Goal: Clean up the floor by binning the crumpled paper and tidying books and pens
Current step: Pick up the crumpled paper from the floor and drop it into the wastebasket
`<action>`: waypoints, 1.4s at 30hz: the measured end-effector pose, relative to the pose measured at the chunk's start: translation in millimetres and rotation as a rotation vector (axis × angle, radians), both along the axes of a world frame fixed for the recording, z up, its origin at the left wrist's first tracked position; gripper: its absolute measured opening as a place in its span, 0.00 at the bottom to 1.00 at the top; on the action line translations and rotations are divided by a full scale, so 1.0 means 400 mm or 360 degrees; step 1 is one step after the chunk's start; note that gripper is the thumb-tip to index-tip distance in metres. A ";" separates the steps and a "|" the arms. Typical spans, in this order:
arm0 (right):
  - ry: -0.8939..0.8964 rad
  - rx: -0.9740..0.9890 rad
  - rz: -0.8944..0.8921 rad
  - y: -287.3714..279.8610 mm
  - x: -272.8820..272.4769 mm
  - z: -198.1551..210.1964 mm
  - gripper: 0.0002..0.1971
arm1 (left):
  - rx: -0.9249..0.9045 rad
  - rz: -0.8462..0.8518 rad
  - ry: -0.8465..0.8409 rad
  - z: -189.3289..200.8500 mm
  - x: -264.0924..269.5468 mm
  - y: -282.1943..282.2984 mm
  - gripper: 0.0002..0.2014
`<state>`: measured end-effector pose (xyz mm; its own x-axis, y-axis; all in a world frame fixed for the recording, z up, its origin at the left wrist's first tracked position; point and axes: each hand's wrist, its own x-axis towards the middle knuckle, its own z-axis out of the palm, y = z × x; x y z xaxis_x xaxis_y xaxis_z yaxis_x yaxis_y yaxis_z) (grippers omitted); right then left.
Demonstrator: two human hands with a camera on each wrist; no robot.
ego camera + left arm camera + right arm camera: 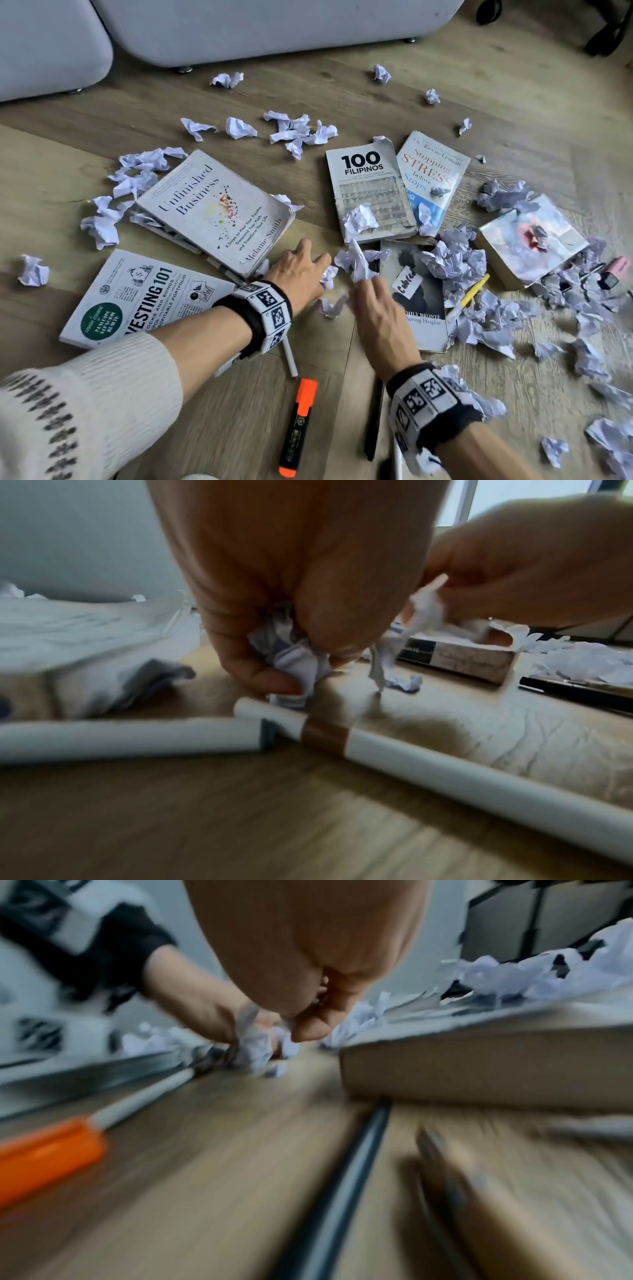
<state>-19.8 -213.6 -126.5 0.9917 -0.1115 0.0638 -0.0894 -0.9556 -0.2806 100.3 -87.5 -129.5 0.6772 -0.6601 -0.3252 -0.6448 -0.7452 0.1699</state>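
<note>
Crumpled paper balls litter the wooden floor around several books. My left hand (pixel 303 270) reaches forward beside the book "Unfinished Business" (pixel 212 209), its fingers (pixel 274 680) curled round a crumpled paper (pixel 296 661). Just to its right, my right hand (pixel 371 291) pinches another crumpled paper (pixel 359 263) that sticks up above the fingertips; the left wrist view shows that paper (pixel 428 610) too. A small scrap (pixel 330 306) lies on the floor between both hands. Nearer me lie an orange highlighter (pixel 299 425), a white pen (pixel 289 359) and a black pen (pixel 375 418).
"Investing 101" (pixel 144 301) lies under my left forearm, "Wuthering Heights" (pixel 421 308) beside my right hand, "100 Filipinos" (pixel 370 185) and "Stopping Stress" (pixel 431 171) beyond. A thick paper heap with a yellow pen (pixel 474 291) fills the right. A grey sofa (pixel 274 27) bounds the far side.
</note>
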 end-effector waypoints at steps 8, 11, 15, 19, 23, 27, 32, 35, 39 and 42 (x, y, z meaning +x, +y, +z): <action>0.0419 -0.0197 -0.0262 0.007 0.160 0.012 0.36 | -0.0391 0.0413 0.0108 0.000 0.020 0.053 0.14; 0.0472 -0.0363 -0.0231 0.056 0.142 -0.031 0.41 | -0.0521 0.0551 0.0080 0.009 0.022 0.068 0.13; 0.0349 -0.0400 -0.0208 0.095 0.111 -0.072 0.38 | -0.0741 0.0619 0.0041 0.034 0.054 0.087 0.12; 0.0231 -0.0311 0.0016 0.108 0.102 -0.076 0.19 | -0.0771 0.0480 0.0040 0.047 0.086 0.097 0.17; 0.0339 -0.0226 0.0217 0.108 0.092 -0.068 0.12 | -0.0700 0.0363 0.0068 0.035 0.083 0.088 0.21; 0.0153 0.0184 -0.0186 0.023 0.069 0.004 0.08 | -0.0568 0.0274 0.0069 0.011 0.081 0.007 0.33; -0.0142 0.0112 -0.0720 -0.186 0.064 0.075 0.08 | -0.0229 0.0166 -0.0001 -0.002 0.061 -0.090 0.39; -0.0066 0.0143 -0.0903 -0.271 0.075 0.064 0.20 | -0.0121 0.0176 -0.0055 -0.005 0.042 -0.116 0.26; 0.0485 0.0023 -0.1048 -0.353 0.104 0.012 0.38 | -0.0144 0.0129 -0.0096 -0.004 0.029 -0.125 0.16; 0.0568 0.0021 -0.1044 -0.360 0.114 -0.023 0.31 | -0.0145 0.0022 -0.0065 -0.013 0.031 -0.098 0.22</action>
